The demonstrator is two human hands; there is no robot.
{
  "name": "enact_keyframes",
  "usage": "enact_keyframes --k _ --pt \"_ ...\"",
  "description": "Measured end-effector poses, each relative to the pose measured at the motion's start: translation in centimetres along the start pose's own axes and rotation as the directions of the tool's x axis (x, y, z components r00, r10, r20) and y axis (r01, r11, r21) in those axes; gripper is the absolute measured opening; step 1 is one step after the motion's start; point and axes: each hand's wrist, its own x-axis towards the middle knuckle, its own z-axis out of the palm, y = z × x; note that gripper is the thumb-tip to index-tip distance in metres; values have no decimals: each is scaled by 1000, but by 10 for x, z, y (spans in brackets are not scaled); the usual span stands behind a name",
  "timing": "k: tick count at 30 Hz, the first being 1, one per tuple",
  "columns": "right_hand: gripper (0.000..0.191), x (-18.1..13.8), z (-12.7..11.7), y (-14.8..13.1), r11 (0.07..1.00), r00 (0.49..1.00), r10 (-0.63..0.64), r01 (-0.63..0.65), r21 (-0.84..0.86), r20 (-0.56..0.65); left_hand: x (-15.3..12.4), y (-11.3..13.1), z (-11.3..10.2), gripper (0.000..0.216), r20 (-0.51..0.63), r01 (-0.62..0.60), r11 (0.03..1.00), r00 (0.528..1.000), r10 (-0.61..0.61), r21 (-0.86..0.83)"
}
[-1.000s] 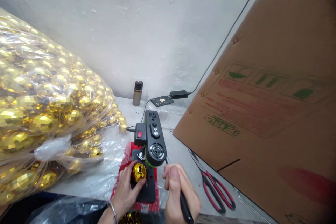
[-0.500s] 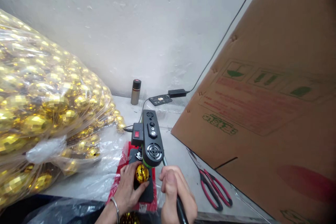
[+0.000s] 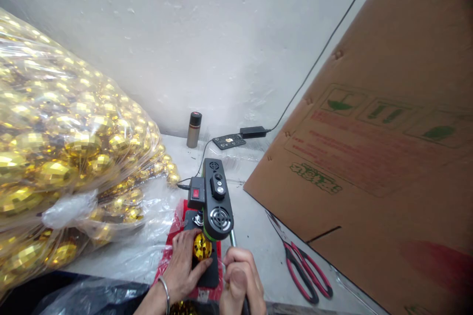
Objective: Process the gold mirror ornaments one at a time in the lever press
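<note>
Gold faceted ball (image 3: 202,247): on black base plate (image 3: 209,279), near front edge of pale bench (image 3: 254,229). Likely light, stiff, slick; facets may chip; hold by sides. Left hand (image 3: 185,258): fingers curled round ball. Right hand (image 3: 242,278): fingers wrapped on lever (image 3: 232,238). Scuffed wall (image 3: 221,49) behind bench's rear edge.

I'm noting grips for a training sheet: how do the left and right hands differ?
The left hand spreads thumb and fingers around the gold ball; the right hand is closed in a fist on the lever.
The left hand reaches over the black base; the right hand is beside it.
Both are bare.
</note>
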Motion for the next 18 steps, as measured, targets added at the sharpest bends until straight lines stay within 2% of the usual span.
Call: enact_keyframes --k 10,18 --pt "45 -1 9 8 999 994 -37 37 0 -99 -1 -1 -2 51 22 -5 1000 1000 5 -29" --pt "46 -6 8 15 998 994 -58 57 -7 -92 0 0 -1 52 11 -11 999 1000 12 -45"
